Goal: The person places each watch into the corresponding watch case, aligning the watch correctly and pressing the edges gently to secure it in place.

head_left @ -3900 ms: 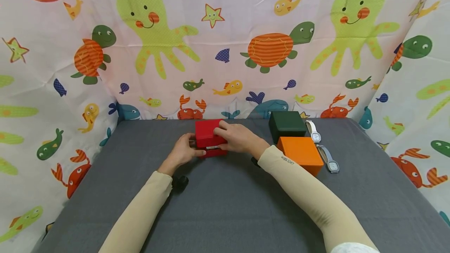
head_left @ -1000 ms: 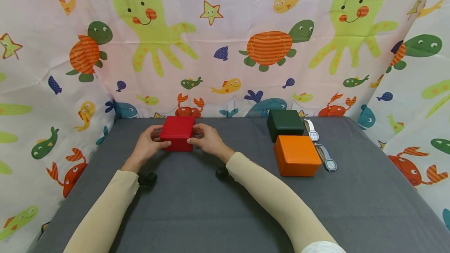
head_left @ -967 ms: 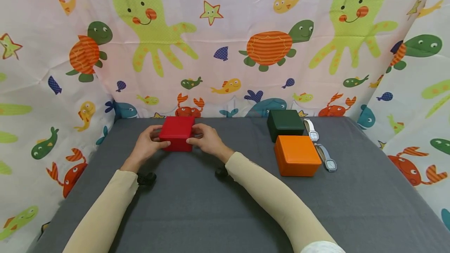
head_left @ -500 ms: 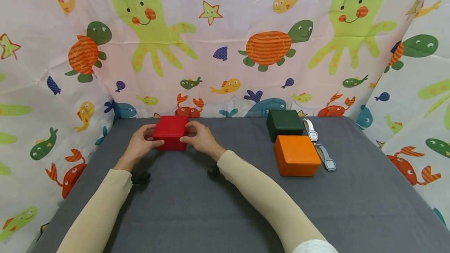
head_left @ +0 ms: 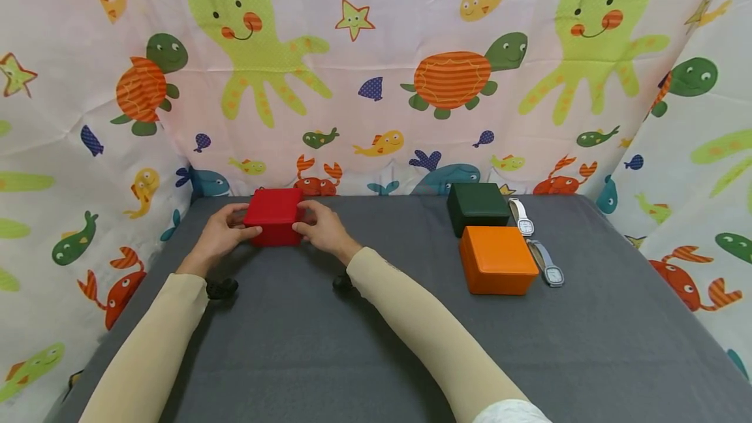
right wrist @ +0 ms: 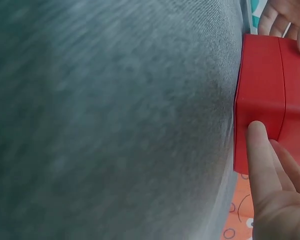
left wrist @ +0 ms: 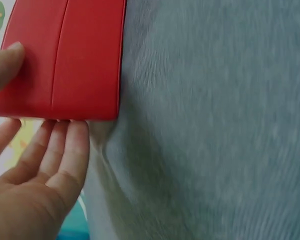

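A closed red box (head_left: pixel 273 217) stands at the back left of the grey table. A seam runs round its sides in both wrist views. My left hand (head_left: pixel 219 232) holds its left side, the thumb on the front face (left wrist: pixel 85 55) and the finger pads against the side. On the right side, my right hand (head_left: pixel 325 230) holds it, with fingers pressed flat on the side face in the right wrist view and the thumb near the front corner. The underside and whatever is inside the box are hidden.
An orange box (head_left: pixel 498 260) and a dark green box (head_left: pixel 478 209) stand at the right. Beside them lie a white-strapped watch (head_left: pixel 521 217) and a pale blue-strapped watch (head_left: pixel 547 264). A patterned curtain (head_left: pixel 364 64) borders the grey table (head_left: pixel 376 358).
Earlier the red box had a gap below its lid and sat mid-table; now it is closed. Both hands have shifted it left, and slightly back in the last half second.
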Action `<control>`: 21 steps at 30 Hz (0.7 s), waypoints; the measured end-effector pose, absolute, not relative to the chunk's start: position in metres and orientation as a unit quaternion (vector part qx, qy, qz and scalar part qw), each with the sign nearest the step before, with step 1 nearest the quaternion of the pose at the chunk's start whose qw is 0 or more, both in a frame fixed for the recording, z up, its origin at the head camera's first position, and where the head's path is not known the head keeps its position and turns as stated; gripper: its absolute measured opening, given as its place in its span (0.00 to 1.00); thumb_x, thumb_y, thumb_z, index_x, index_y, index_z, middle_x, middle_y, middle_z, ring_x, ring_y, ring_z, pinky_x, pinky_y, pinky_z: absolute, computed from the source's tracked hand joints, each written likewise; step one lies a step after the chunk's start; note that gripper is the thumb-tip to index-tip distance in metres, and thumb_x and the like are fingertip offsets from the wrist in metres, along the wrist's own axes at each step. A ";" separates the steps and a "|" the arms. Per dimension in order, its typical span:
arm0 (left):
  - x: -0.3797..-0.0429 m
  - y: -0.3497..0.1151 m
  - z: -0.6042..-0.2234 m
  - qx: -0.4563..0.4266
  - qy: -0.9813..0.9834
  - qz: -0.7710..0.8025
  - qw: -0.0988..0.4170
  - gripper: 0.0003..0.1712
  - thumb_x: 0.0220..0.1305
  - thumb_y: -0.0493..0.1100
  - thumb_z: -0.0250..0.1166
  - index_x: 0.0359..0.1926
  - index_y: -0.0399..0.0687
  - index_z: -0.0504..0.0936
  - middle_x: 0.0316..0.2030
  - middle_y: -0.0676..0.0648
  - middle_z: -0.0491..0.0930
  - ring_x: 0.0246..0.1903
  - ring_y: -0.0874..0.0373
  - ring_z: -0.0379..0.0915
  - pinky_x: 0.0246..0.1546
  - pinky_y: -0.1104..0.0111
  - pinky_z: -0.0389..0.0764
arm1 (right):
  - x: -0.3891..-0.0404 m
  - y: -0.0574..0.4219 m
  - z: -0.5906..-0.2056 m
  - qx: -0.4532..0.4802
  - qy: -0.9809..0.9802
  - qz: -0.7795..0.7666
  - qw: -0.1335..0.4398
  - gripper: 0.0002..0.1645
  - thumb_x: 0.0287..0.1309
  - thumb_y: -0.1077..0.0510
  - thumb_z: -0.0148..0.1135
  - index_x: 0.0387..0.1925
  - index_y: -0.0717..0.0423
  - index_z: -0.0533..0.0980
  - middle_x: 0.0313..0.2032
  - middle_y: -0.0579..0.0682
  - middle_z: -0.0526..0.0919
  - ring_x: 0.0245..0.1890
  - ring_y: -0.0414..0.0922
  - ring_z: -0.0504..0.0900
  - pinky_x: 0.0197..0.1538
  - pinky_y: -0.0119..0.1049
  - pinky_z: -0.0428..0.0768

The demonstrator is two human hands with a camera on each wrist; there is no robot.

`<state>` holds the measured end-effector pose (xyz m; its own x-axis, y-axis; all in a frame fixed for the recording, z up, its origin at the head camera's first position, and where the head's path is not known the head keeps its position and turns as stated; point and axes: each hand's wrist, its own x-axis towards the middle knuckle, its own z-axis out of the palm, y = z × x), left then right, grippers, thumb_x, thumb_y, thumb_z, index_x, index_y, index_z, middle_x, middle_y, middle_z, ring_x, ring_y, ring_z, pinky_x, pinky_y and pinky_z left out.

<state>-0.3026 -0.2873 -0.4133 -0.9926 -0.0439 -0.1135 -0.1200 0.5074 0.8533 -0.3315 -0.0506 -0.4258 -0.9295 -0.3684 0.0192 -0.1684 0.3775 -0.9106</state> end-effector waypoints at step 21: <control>-0.323 -0.323 -0.413 -0.078 0.854 0.512 0.048 0.52 0.56 0.52 0.71 0.75 0.54 0.51 0.68 0.35 0.57 0.62 0.36 0.57 0.59 0.46 0.66 | -0.344 -0.080 -0.415 -0.177 0.813 -0.532 0.158 0.43 0.56 0.52 0.67 0.71 0.44 0.60 0.60 0.48 0.73 0.56 0.44 0.73 0.50 0.39 0.78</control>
<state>-0.3230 -0.3233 -0.4133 -0.9831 -0.0849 -0.1620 -0.1828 0.4635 0.8670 -0.3436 -0.0804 -0.4147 -0.8878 -0.4550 -0.0692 -0.1193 0.3726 -0.9203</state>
